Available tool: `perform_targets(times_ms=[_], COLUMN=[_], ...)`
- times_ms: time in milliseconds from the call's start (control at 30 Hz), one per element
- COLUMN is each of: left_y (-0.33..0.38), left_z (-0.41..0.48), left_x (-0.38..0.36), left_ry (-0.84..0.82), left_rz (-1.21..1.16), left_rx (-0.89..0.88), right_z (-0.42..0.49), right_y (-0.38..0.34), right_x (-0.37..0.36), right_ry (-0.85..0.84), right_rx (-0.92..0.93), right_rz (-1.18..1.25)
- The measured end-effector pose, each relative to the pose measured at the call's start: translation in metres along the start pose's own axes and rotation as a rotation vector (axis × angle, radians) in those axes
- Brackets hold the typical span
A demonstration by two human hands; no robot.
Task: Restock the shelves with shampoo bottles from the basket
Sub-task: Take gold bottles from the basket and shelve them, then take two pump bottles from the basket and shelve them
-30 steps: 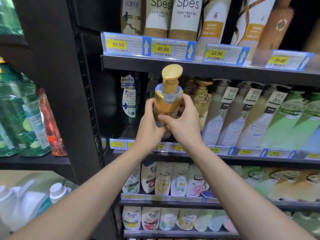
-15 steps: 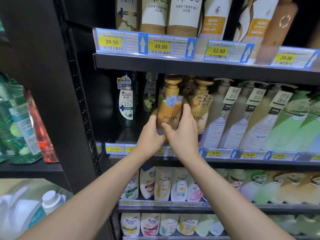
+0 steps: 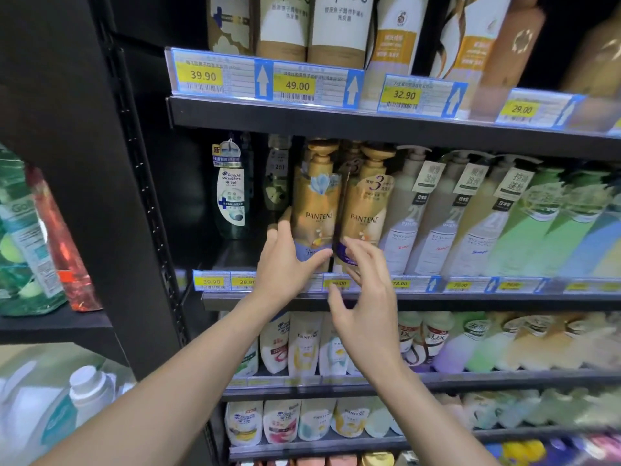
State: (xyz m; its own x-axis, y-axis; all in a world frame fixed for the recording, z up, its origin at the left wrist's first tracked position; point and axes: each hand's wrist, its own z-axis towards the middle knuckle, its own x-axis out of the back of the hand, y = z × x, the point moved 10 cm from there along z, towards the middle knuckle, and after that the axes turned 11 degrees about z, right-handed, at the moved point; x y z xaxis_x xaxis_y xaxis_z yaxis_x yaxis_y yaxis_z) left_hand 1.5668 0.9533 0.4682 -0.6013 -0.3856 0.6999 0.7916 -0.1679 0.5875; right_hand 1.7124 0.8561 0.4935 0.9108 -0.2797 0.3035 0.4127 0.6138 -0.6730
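A gold Pantene pump bottle [image 3: 316, 200] stands upright on the middle shelf [image 3: 470, 297], close beside a second gold Pantene bottle [image 3: 368, 210] on its right. My left hand [image 3: 285, 267] holds the first bottle low down, with the fingers up its left side and the thumb across its lower front. My right hand [image 3: 366, 297] hovers just in front of the shelf edge below the second bottle, fingers spread and holding nothing. The basket is out of view.
A dark green Head & Shoulders bottle [image 3: 232, 196] stands to the left across a gap. White and green pump bottles [image 3: 447, 216] fill the shelf to the right. The upper shelf [image 3: 302, 117] hangs just over the pump heads. A black upright post [image 3: 134, 196] bounds the left.
The gold bottle went from the air in front of the shelf into the row and now stands there. My right hand has let go and drawn back.
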Motion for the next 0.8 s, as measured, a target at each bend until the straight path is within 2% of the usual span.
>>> perform_targets(times_ms=[167, 267, 333, 400, 467, 533, 800], left_y=[0.013, 0.050, 0.082, 0.107, 0.120, 0.134, 0.208], left_z=[-0.038, -0.065, -0.080, -0.093, -0.105, -0.120, -0.184], left_x=[0.040, 0.068, 0.072, 0.068, 0.063, 0.059, 0.044], left_ry=[0.037, 0.078, 0.003, -0.130, -0.293, -0.388, -0.429], left_rz=[0.120, 0.418, 0.587, 0.715, 0.775, 0.815, 0.864], left_rx=[-0.059, -0.241, -0.369, -0.412, -0.367, -0.325, -0.345], right_z=[-0.050, -0.053, -0.046, -0.036, -0.032, -0.031, -0.069], right_y=[0.016, 0.019, 0.011, -0.004, -0.021, -0.035, -0.062], right_x=[0.068, 0.104, 0.122, 0.140, 0.159, 0.176, 0.248], right_ry=[-0.138, -0.320, -0.435, -0.496, -0.532, -0.552, -0.566], right_rx=[-0.237, -0.427, -0.486, -0.482, -0.468, -0.458, -0.400], right_rz=[-0.227, -0.464, -0.634, -0.780, -0.881, -0.919, -0.913])
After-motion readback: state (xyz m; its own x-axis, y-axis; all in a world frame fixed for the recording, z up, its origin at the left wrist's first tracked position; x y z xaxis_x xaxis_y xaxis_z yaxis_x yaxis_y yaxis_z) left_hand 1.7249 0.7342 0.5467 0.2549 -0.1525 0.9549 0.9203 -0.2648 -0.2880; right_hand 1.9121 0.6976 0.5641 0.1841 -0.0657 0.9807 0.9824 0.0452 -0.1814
